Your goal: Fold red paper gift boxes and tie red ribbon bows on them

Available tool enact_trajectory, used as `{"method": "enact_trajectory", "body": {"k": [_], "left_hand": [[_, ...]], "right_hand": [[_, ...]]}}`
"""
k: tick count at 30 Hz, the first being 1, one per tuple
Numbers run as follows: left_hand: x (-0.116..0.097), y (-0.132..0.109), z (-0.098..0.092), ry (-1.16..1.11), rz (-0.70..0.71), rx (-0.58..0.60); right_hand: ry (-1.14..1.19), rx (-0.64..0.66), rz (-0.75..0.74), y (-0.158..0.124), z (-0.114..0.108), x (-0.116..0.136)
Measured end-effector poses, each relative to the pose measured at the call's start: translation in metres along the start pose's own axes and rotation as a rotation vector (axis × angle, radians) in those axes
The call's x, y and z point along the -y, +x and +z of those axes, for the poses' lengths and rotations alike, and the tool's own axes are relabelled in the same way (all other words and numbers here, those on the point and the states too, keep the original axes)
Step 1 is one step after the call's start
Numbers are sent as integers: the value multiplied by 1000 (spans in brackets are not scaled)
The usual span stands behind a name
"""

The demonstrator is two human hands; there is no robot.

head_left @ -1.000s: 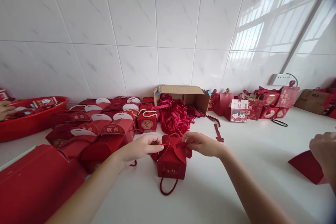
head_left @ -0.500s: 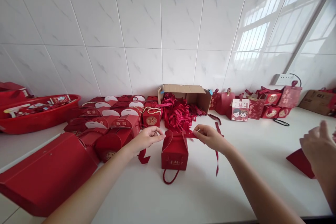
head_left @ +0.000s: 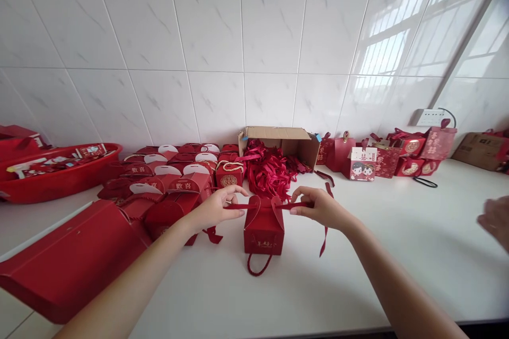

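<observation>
A small red gift box (head_left: 264,234) stands upright on the white table in front of me, its top flaps folded together and a dark red cord handle (head_left: 259,270) lying at its front. A red ribbon (head_left: 240,206) passes through the top of the box. My left hand (head_left: 218,206) pinches the ribbon to the left of the box, and a loose tail hangs below that hand. On the other side my right hand (head_left: 318,206) grips the ribbon between thumb and fingers, its tail dangling toward the table. The ribbon is stretched nearly level between both hands.
Behind the box, red ribbons (head_left: 270,172) spill from an open cardboard carton (head_left: 278,133). Rows of red boxes (head_left: 185,185) and a red basin (head_left: 59,185) fill the left. Finished-looking boxes (head_left: 411,145) stand back right. Another person's hand (head_left: 495,221) is at the right edge.
Both hands have drawn the ribbon out sideways; my left hand has shifted slightly left. The other person's hand has moved right, and the red piece near it is out of view.
</observation>
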State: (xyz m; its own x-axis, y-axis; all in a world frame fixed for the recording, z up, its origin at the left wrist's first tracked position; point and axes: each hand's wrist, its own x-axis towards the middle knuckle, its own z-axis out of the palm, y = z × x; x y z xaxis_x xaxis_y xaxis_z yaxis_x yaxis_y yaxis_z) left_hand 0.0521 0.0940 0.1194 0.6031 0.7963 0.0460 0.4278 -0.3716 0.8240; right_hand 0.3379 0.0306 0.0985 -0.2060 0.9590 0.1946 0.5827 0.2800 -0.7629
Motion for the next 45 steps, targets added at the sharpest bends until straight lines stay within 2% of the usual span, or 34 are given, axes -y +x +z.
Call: {"method": "enact_trajectory", "body": {"k": [7,10,13,18,24,29,32,35,39,41,45], "left_hand": [[3,6,5,93,113,-131],[8,3,10,110,114,-189],[20,0,19,108,103,-165],[42,-3,39,87,93,-107],[48,-2,50,99,68,-153],[58,-11,54,129,35,-138],[60,-26,48,206,-30,-169],[55,-44,42,334,-127,-130],[37,-62,45,403,-152,117],[24,-66,51,521,-173,155],[-2,-69,61,775,-238,120]], "right_hand": [[-363,-269,-443,1,1,-7],[-500,-346,-529,0,3,-13],[-558,-322,-537,-4,10,-20],[-609,-183,-500,-9,34,-35],[-574,-82,-408,-12,52,-41],[-554,-61,-281,-18,48,-44],[-495,-62,-102,-28,34,-43],[-362,53,65,-40,18,-34],[-244,354,118,-49,16,-19],[-310,392,143,-48,22,-15],[-399,422,197,-46,31,-14]]}}
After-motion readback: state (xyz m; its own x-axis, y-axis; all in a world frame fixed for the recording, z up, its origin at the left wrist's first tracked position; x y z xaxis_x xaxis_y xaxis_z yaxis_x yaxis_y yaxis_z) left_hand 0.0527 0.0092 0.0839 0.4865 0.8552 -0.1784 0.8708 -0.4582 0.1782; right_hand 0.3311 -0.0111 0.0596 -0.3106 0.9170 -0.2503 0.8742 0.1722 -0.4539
